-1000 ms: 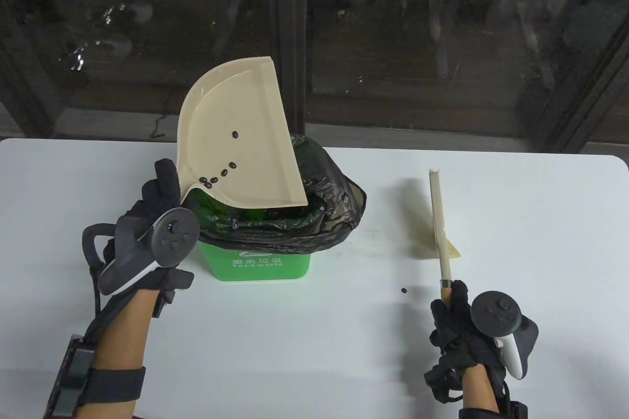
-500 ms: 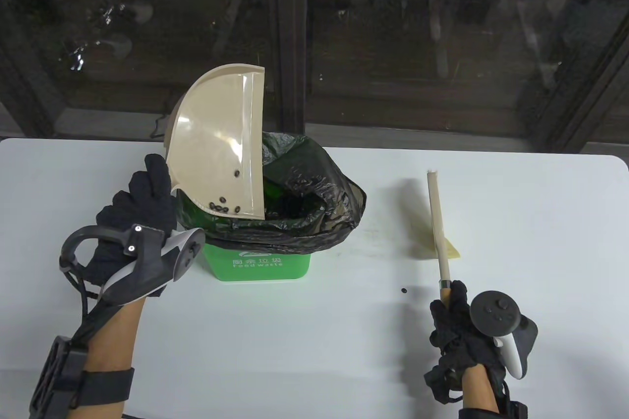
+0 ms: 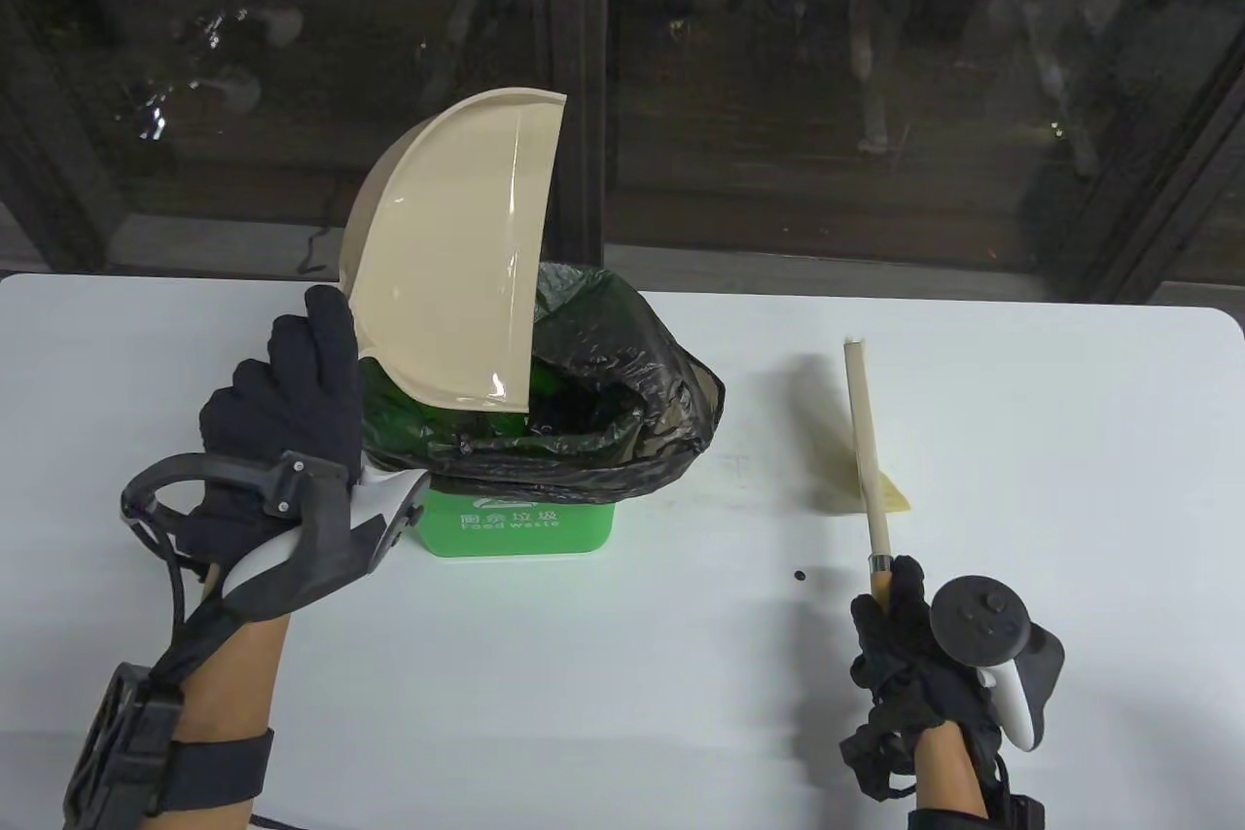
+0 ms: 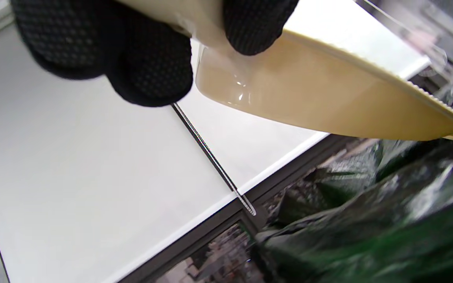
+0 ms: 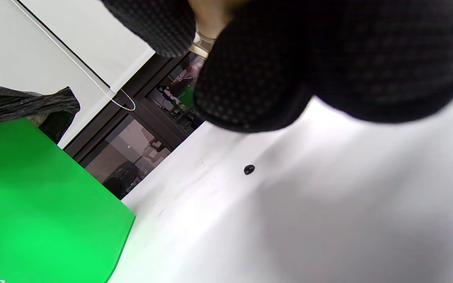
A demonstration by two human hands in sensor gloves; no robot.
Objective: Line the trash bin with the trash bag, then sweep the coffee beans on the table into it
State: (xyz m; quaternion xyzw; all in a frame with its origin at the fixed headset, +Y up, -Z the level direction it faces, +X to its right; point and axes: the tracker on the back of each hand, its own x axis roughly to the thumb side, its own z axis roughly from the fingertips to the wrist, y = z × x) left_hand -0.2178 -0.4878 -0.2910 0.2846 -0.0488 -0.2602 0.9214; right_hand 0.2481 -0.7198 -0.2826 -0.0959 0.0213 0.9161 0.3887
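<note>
The left hand (image 3: 282, 402) grips the dustpan (image 3: 452, 256) by its handle and holds it tipped nearly on edge, lip down over the mouth of the bin (image 3: 525, 519). That steep tilt is presumably meant to let beans slide into the bag (image 3: 632, 382), which is folded out over the bin's rim; the pan's face shows no beans now. The pan's low corner hangs just inside the bag's opening, close beside the left fingers (image 4: 148, 67), so anything falling should land within the liner rather than on the surface (image 3: 622, 694).

The right hand (image 3: 914, 655) is wrapped around the brush (image 3: 866, 460) handle, the brush lying ahead of it with its bristles resting on the surface, parked while the pan empties. One bean (image 3: 800, 574) lies just to the left of that hand, apart from the bin; I judge it needs another sweep. Bare surface lies between the two hands, giving the pan room to come down beside the bean. The bin stands right of the left hand, well back from the near edge.
</note>
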